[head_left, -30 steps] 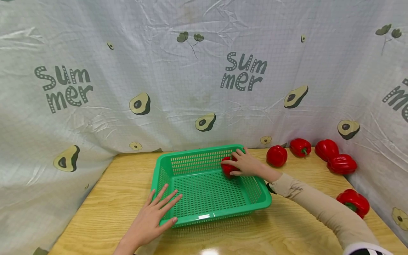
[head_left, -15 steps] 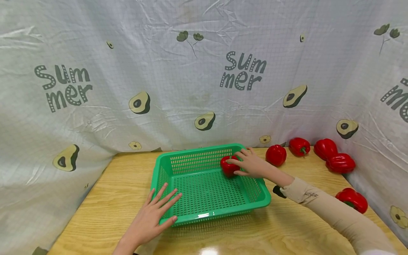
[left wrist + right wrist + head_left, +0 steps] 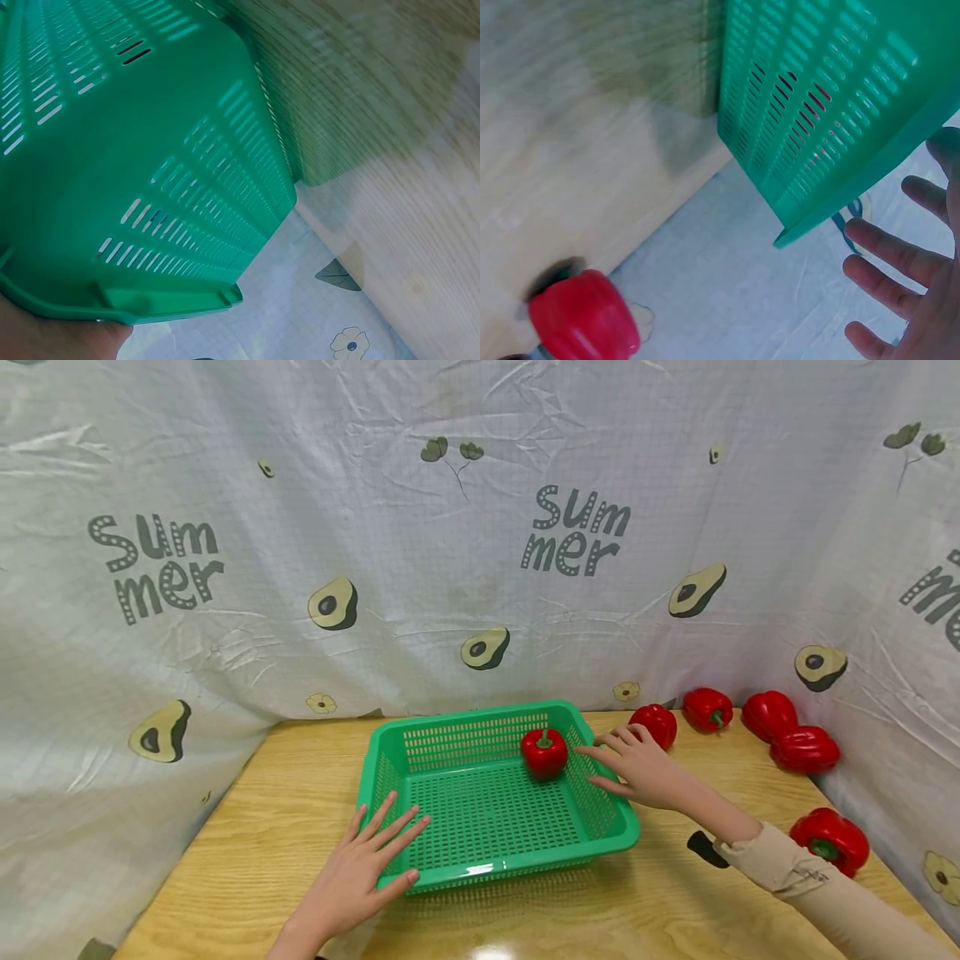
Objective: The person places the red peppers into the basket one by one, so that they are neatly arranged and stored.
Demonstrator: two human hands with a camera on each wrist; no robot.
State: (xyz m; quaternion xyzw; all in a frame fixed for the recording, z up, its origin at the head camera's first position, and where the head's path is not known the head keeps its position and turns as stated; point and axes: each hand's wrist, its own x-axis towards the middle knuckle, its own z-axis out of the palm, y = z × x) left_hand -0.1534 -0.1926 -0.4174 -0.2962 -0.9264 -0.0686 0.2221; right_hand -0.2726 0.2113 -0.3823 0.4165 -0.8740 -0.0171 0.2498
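Head: pepper point(image 3: 544, 760) in basket point(image 3: 525, 862), stem point(image 3: 545, 739) up, seemingly upright.

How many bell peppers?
6 red bell peppers: one in the green basket, one partly behind the right hand, one right of that, two at back right, one nearer the camera.

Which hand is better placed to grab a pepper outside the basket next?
Right, I'd judge: the right hand is empty and close to a loose red pepper. The left hand is across the green basket, at its near left corner.
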